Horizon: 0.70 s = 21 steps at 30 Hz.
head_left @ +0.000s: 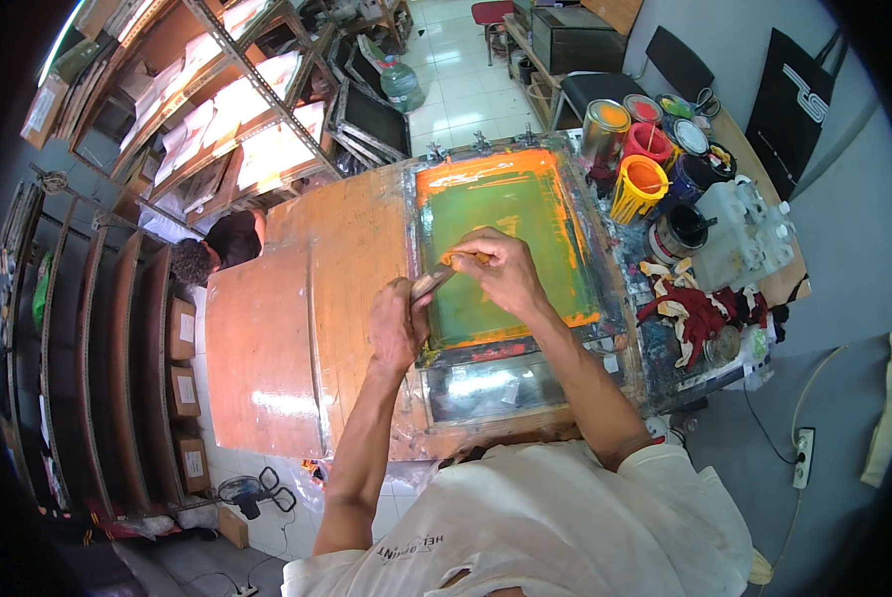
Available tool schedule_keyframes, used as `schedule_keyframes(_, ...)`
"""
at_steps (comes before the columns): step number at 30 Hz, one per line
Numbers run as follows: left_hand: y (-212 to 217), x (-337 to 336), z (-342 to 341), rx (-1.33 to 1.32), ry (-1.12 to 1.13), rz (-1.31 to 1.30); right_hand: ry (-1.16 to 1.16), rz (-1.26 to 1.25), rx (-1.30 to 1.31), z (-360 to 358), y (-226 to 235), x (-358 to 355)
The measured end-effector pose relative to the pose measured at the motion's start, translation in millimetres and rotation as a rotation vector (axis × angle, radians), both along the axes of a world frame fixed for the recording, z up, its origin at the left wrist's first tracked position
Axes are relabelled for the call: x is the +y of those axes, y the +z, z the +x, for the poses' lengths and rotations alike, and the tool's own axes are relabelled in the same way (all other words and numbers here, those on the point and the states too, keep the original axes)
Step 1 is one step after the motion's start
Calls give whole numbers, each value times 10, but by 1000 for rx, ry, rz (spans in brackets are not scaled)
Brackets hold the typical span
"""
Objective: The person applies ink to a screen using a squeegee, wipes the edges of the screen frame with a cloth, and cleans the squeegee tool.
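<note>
Squeegee (436, 280) sits clamped in both the left hand (396, 323) and right hand (505, 271), fingers curled tight, pressing evenly against the green screen (510, 214).

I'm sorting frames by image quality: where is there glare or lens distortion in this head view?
Head view: glare whitens the shelf stacks and the glossy orange table; fisheye bends the shelf rails, dark corners vignette; left hand and right hand on the green screen stay sharp.

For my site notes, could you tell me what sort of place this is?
Most likely a small screen-printing workshop: a framed printing screen smeared with orange ink, open ink cans beside it, and spare frames stacked by the shelves.
</note>
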<state>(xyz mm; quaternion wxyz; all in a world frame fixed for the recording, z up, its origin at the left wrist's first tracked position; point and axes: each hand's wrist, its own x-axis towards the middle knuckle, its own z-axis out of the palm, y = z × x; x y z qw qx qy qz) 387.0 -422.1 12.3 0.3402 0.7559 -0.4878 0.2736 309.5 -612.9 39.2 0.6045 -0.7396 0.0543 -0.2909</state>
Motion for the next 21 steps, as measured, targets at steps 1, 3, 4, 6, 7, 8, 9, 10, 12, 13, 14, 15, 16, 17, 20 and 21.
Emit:
schedule_keyframes(1,18,11,-5,-16,0,8,-13,-36,72,31,14,-24)
schedule_keyframes(3,29,23,-20,-26,4,16,-58,-62,245,78,75,-51)
schedule_keyframes(4,29,33,-30,-20,9,17,-90,-51,346,96,142,-51)
schedule_keyframes(6,39,42,-32,-19,18,6,-92,86,416,111,167,-51)
schedule_keyframes(7,52,36,-24,-24,22,-6,-63,212,385,91,147,-77)
schedule_keyframes(8,60,35,-8,-29,26,-18,-33,338,354,87,129,-76)
schedule_keyframes(9,54,37,3,-10,28,-23,23,295,201,75,100,-33)
schedule_keyframes(10,48,37,17,9,30,-27,79,251,47,53,68,17)
schedule_keyframes(12,15,65,28,36,28,-28,104,152,-15,50,55,41)
schedule_keyframes(13,-19,104,44,46,26,-23,75,95,76,65,74,18)
schedule_keyframes(14,-41,130,48,55,23,-19,46,39,167,75,98,-1)
schedule_keyframes(15,-44,133,44,52,31,-10,24,-9,224,84,158,-9)
schedule_keyframes(16,-45,134,38,49,39,-1,3,-56,280,92,238,-5)
schedule_keyframes(17,-42,127,33,46,48,9,-17,-103,337,92,280,-5)
schedule_keyframes(20,14,52,32,26,74,-42,-120,68,213,120,186,-15)
schedule_keyframes(21,15,67,47,54,67,-45,-77,25,134,110,201,25)
